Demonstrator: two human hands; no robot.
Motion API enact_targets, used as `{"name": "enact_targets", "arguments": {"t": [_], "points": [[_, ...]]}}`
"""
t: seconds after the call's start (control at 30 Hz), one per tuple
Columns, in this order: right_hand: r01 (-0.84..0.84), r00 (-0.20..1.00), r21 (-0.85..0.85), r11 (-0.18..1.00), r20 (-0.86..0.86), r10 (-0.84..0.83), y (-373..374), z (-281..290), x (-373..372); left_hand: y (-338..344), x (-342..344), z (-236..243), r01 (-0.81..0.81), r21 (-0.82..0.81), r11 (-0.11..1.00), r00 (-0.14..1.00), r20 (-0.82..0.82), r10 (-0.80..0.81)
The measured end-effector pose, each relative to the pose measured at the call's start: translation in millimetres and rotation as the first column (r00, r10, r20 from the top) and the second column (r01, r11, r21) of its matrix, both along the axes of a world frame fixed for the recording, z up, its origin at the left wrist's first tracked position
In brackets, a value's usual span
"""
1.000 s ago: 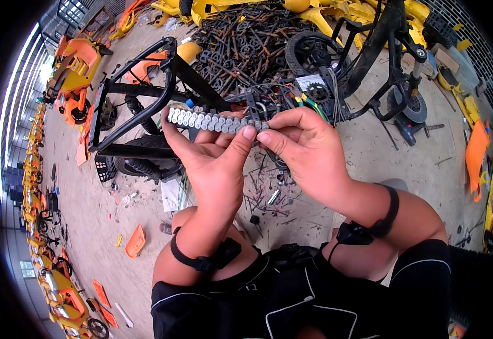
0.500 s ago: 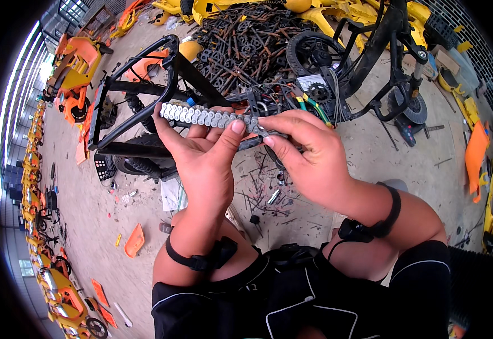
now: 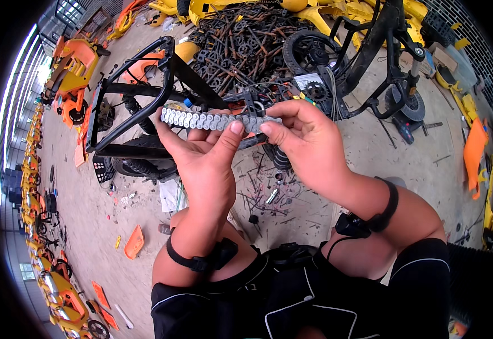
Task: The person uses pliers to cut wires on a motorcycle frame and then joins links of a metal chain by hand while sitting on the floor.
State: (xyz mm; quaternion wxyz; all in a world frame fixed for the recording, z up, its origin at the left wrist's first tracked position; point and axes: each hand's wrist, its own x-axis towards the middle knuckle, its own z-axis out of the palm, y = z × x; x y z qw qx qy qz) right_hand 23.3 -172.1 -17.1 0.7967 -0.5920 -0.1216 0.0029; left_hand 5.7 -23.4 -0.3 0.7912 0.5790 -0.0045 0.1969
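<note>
A silver roller chain (image 3: 201, 121), folded into side-by-side rows, stretches between my two hands. My left hand (image 3: 201, 158) is closed on it, the thumb pressing its near side and the fingers beneath it. At the chain's right end my right hand (image 3: 308, 144) pinches the links between thumb and fingers. The fingertips partly cover that end. Behind the hands stands a black vehicle frame (image 3: 139, 151), with a black shock absorber beside its tubes.
A heap of rusty metal parts (image 3: 235, 53) lies beyond the frame. At the right stands another black frame (image 3: 370, 51) with a wheel (image 3: 407, 107). Small metal bits and a silver socket (image 3: 272, 196) litter the concrete floor. An orange panel (image 3: 134, 242) lies left; yellow vehicles line the far left.
My right hand has closed in on the chain's right end, and the links there now lie straighter in line with the rest. My left hand has barely moved.
</note>
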Motion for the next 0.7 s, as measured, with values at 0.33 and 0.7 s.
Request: {"name": "enact_targets", "arguments": {"t": [0.33,0.7], "points": [[0.057,0.996,-0.152,0.987,0.073,-0.046,3.3,-10.8,-3.6,-3.0,-1.9,2.1,-0.024,0.003,1.000,0.999,0.021,0.024],[0.219,0.915,-0.424,0.879,0.402,-0.034,-8.4,1.2,2.9,3.3,-0.5,0.5,-0.011,0.043,0.999,0.999,0.035,0.009]]}}
